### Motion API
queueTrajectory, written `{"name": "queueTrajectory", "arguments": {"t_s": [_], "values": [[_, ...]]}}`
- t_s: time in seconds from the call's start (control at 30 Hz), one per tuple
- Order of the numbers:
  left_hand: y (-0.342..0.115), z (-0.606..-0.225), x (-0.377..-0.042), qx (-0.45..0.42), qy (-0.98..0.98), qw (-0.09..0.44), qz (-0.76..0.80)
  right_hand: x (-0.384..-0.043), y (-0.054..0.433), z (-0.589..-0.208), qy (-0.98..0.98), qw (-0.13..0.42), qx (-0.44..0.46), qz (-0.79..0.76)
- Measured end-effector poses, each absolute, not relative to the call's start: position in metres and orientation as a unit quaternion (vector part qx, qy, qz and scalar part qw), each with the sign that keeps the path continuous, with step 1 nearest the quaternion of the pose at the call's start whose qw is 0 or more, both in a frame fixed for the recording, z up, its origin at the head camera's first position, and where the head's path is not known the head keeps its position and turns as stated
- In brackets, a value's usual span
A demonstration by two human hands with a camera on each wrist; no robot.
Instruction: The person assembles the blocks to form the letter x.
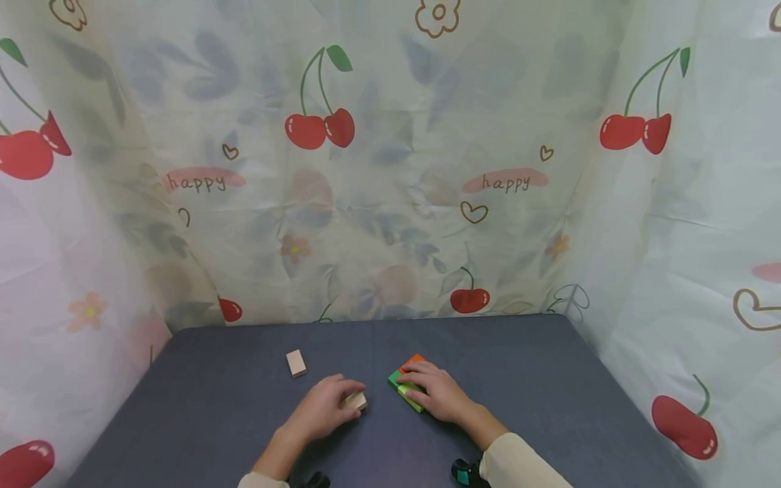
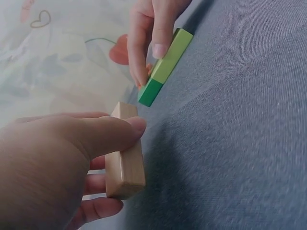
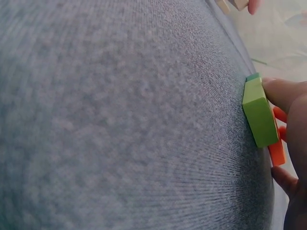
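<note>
The wooden block is at the lower centre of the head view, gripped in the left hand, thumb across its near face and the other fingers behind it. Whether it touches the counter is hard to tell. To its right, near but apart, lies a flat group of coloured blocks: a green block at the left corner, a lime block touching its end, and an orange block on the far side. The right hand holds this group, its thumb on the lime block and its other fingers bent over towards the orange side

A 2nd wooden block lies alone on the counter, up and left of the left hand. A dark device with a teal patch shows at the bottom edge by the right sleeve. Behind the counter hangs a curtain printed with cherries, and "happy" appears 2 times across it
</note>
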State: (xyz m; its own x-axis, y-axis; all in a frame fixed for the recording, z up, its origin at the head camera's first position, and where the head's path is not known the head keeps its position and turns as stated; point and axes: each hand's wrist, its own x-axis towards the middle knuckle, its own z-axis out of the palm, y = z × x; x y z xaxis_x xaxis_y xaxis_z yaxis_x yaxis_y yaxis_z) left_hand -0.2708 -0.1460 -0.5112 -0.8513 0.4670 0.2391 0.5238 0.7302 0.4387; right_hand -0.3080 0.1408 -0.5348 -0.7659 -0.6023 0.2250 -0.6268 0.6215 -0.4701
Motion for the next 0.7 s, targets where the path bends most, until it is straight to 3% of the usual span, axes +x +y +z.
{"name": "queueTrajectory", "arguments": {"t_s": [0.17,0.7], "values": [[-0.142,-0.517,-0.272,-0.266,-0.925,0.074,-0.263,-0.309,0.140,-0.535,-0.899,0.027,0.345,0.267],[-0.138,-0.526,-0.277,-0.229,-0.931,0.052,-0.280,-0.310,0.141,-0.534,-0.895,0.031,0.353,0.272]]}}
